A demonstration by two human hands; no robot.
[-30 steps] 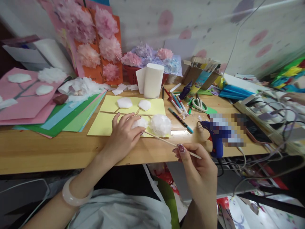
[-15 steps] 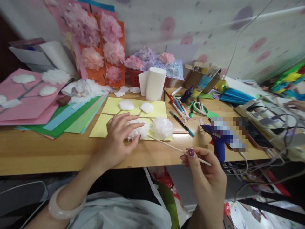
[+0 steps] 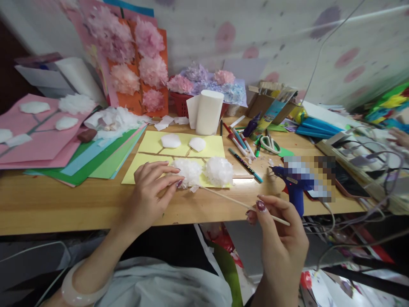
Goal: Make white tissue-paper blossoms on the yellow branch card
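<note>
Wooden table (image 3: 79,207) before spotted wall (image 3: 287,47), left hand (image 3: 150,194) loosely spread, right hand (image 3: 281,232) pinching stick (image 3: 228,198)

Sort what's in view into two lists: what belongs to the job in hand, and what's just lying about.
Job in hand, it seems:
thin stick, in the right hand
left white puff, at the left hand
right white puff
yellow sheet under both
perhaps the blue glue gun

Apparently just lying about:
teal-ended pen
dark phone
pink sheets
</note>
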